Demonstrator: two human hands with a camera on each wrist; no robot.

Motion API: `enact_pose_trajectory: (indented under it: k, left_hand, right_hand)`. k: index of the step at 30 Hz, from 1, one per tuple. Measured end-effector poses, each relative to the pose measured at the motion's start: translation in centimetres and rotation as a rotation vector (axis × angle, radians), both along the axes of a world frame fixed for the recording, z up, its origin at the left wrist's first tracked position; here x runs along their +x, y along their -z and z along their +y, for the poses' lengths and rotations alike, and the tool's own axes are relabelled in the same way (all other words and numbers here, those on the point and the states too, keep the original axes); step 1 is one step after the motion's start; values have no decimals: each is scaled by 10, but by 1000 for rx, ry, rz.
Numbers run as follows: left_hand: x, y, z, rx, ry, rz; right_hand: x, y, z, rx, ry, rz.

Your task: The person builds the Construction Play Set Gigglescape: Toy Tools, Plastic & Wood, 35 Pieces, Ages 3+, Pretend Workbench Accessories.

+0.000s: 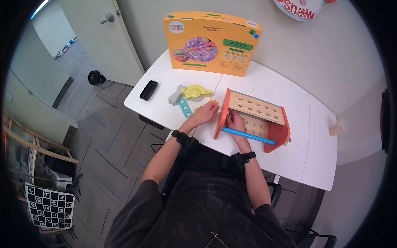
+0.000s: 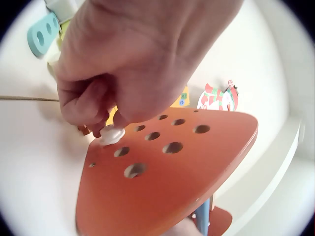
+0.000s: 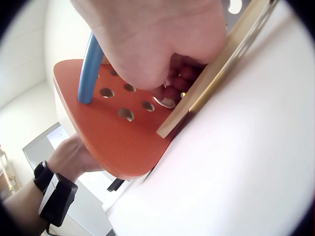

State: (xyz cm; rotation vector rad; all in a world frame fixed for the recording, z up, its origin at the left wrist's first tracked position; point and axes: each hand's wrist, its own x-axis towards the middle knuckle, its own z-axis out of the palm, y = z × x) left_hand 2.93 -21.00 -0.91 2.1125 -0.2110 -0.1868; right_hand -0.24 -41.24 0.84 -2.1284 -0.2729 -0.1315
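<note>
A toy toolbox has orange-red end panels, wooden boards with holes and a blue rod along its near side. Outside the left panel, my left hand pinches a white round-headed piece at a hole in that panel. My right hand reaches inside the box, behind the same panel. Its curled fingers hold a white round piece against the panel's inner face, close to the lower board; the fingertips are partly hidden. An orange toothed piece lies just beyond my left hand.
Left of the toolbox lie a yellow toy saw, a grey piece and a teal strip with holes. A black tray is near the left edge. A yellow-orange box stands behind; a cup is at the right.
</note>
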Motion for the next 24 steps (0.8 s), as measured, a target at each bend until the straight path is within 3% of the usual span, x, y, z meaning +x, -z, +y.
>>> enact_pose_trajectory:
  k: [3,6,9,12,18,20,24]
  left_hand:
    - [-19,-40,3,-290,27,185]
    - [-22,-45,1,-299,-82,181]
    - [-6,-27,0,-155,-54,239]
    - [-11,-20,3,-198,39,214]
    - [-24,-57,0,-325,-57,342]
    - [-4,-22,1,-162,-36,202]
    - [3,23,6,-221,96,-64]
  right_hand:
    - [1,5,-1,3,5,-20]
    - [0,-3,-1,-21,-9,53]
    - [-1,-5,-1,-25,-18,82]
    - [1,1,-2,-14,-24,45]
    - [0,-5,-1,-33,-17,61]
    - [-1,-7,-1,-26,-15,53]
    - [0,-2,0,17,-4,11]
